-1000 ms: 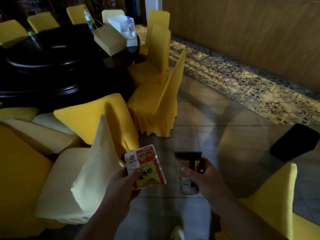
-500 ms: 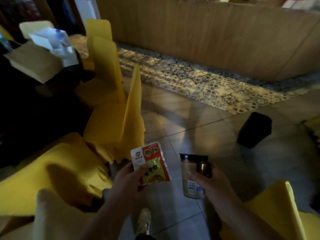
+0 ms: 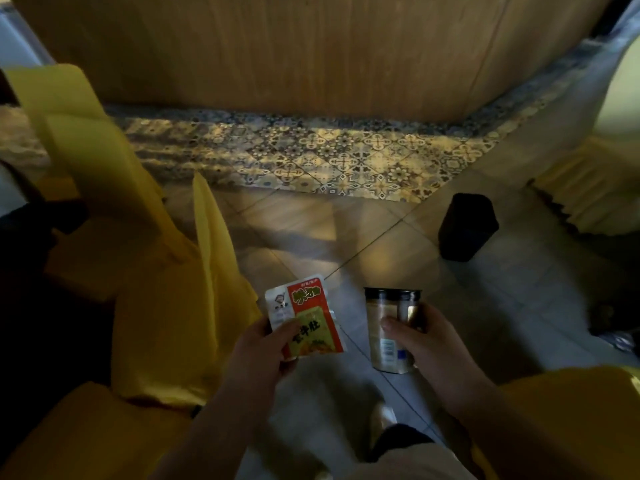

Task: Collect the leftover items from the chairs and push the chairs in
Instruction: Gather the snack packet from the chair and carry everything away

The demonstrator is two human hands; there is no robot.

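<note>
My left hand (image 3: 258, 344) pinches a red, white and yellow snack packet (image 3: 303, 317) by its lower left corner, held flat facing me. My right hand (image 3: 427, 337) grips a clear plastic cup (image 3: 389, 327) with a dark lid and a beige drink inside, held upright. Both hands are low in the middle of the view, above the tiled floor. Yellow-covered chairs (image 3: 166, 306) stand to my left, their backs turned toward the aisle. Another yellow chair (image 3: 568, 420) is at the lower right, beside my right forearm.
A small black bin (image 3: 467, 226) stands on the floor ahead to the right. A wooden wall panel (image 3: 311, 57) runs across the far side behind a strip of patterned tiles (image 3: 311, 154). A yellow skirted edge (image 3: 595, 188) shows at the far right. My shoe (image 3: 384, 417) is below.
My view has swung right, away from the dark round table toward the wall and the black bin. Both hands keep the same hold on the packet and the cup.
</note>
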